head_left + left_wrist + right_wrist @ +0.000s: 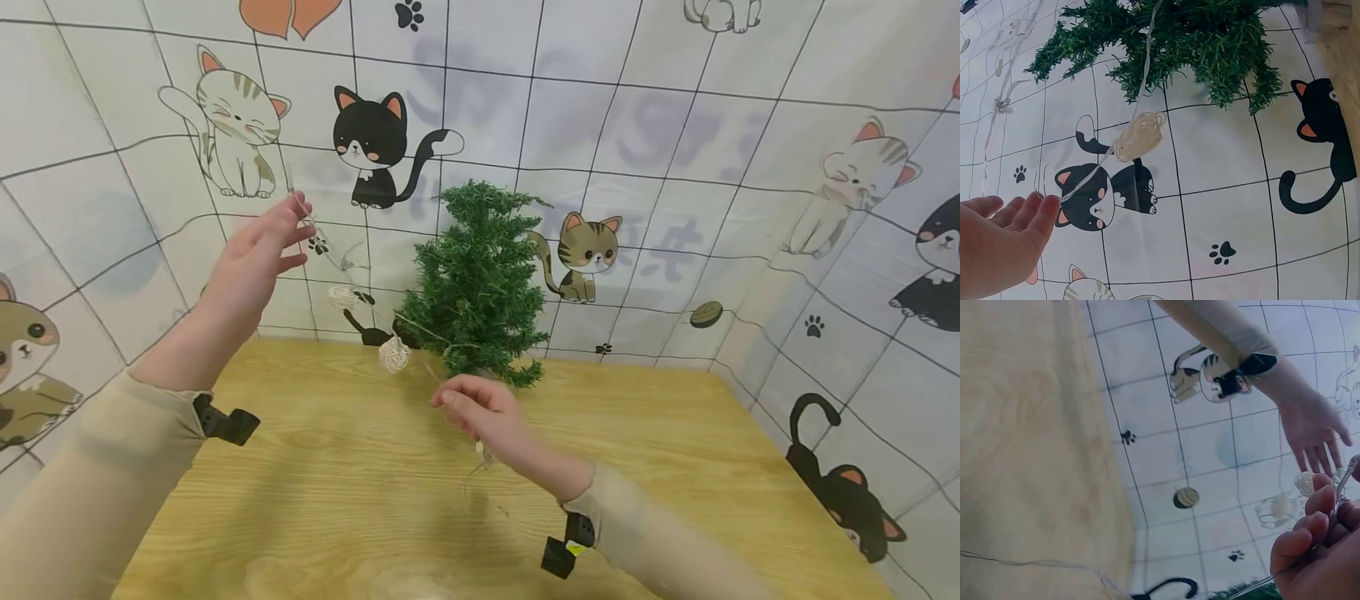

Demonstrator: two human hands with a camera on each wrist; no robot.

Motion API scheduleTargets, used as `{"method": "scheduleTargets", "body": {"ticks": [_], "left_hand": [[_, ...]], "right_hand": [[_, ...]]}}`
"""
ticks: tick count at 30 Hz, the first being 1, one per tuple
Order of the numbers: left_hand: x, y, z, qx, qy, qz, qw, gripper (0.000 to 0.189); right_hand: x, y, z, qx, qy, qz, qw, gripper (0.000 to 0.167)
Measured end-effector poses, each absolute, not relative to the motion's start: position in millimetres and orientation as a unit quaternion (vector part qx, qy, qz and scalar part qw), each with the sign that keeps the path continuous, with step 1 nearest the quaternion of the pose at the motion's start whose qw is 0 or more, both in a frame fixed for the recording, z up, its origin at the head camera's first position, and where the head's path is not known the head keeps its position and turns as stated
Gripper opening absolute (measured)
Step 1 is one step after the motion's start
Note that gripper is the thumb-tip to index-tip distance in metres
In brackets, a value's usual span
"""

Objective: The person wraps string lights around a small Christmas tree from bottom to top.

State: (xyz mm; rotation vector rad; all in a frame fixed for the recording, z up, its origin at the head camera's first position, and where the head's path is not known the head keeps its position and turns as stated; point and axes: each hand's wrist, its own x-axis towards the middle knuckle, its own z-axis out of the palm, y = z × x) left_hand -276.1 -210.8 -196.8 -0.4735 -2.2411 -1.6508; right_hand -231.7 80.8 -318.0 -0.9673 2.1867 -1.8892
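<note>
A small green artificial Christmas tree [480, 279] stands at the back of the wooden table. A string of lights on thin clear wire, with woven cream balls [394, 354], stretches between my hands in front of the tree's left side. My right hand [487, 417] pinches the wire low before the tree; in the right wrist view its curled fingers [1316, 528] hold the clear strand. Raised at the left, my left hand [258, 254] has its fingers extended, and the wire runs over its fingertips. One woven ball [1140, 136] hangs beside the tree in the left wrist view.
Behind and at both sides rises a white cloth [495, 108] with a grid and printed cats. More of the wire trails below my right hand over the table [337, 483]. Each wrist wears a black camera [232, 425].
</note>
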Motion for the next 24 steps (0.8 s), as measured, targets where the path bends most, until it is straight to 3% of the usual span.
{"method": "scheduleTargets", "body": {"ticks": [9, 16, 20, 24], "left_hand": [[-271.2, -212.4, -197.2, -0.140, -0.823, -0.516, 0.192, 0.060], [-275.8, -207.8, -210.4, -0.180, -0.887, -0.295, 0.307, 0.075], [-278.5, -208.5, -216.7, -0.183, -0.891, -0.208, 0.359, 0.073], [-280.2, -212.2, -220.3, -0.140, -0.910, -0.120, 0.373, 0.071]], "right_hand": [[-230.1, 127.9, -257.0, -0.336, 0.777, -0.530, -0.048, 0.027], [-230.3, 157.8, -222.6, -0.355, 0.792, -0.469, -0.166, 0.018], [-234.7, 173.9, -206.4, -0.347, 0.814, -0.401, -0.235, 0.012], [-240.2, 187.0, -192.6, -0.318, 0.836, -0.352, -0.274, 0.011]]}}
